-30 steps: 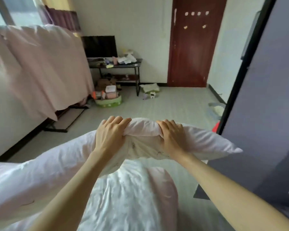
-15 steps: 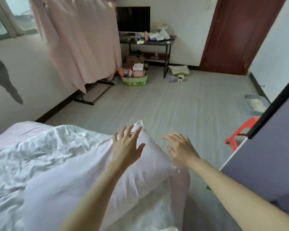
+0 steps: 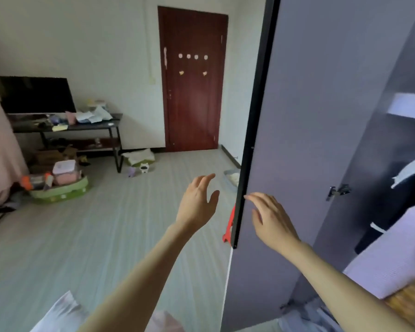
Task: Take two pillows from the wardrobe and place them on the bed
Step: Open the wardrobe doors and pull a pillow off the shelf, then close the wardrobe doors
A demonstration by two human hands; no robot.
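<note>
Both hands are empty. The left hand (image 3: 198, 202) is raised over the floor, fingers (image 3: 205, 182) spread wide and loosely curved. The right hand (image 3: 271, 218) is raised in front of the open wardrobe door (image 3: 297, 140), fingers (image 3: 254, 198) splayed and relaxed, tips level with the door's black edge; I cannot tell whether they touch it.

The wardrobe (image 3: 393, 130) fills the right of the view with its door swung out. Inside, at the far right, I see dark hanging clothing (image 3: 398, 207) and, below it, a pale lilac padded bulk (image 3: 398, 255) resting on something orange and textured (image 3: 407, 300). I judge the lilac bulk to be a pillow still stored, but it is blurred and cut off by the frame edge, so I cannot be sure.

At the near bottom edge, left of centre, a corner of white fabric (image 3: 62, 312) shows, and a pinkish patch (image 3: 164, 322) beside it. I take these for bedding on the bed; whether a pillow lies there cannot be confirmed from this corner alone.

Progress, as judged: at most one pillow is delivered, none is in hand, and at least one fetch from the wardrobe remains. Head and hands point toward the wardrobe, which fits the start of a reach inside.

Background: dark red door (image 3: 192, 80) on the far wall, television (image 3: 34, 94) on a cluttered black table (image 3: 82, 127) at far left, green tub (image 3: 60, 190) of items on the floor.
</note>
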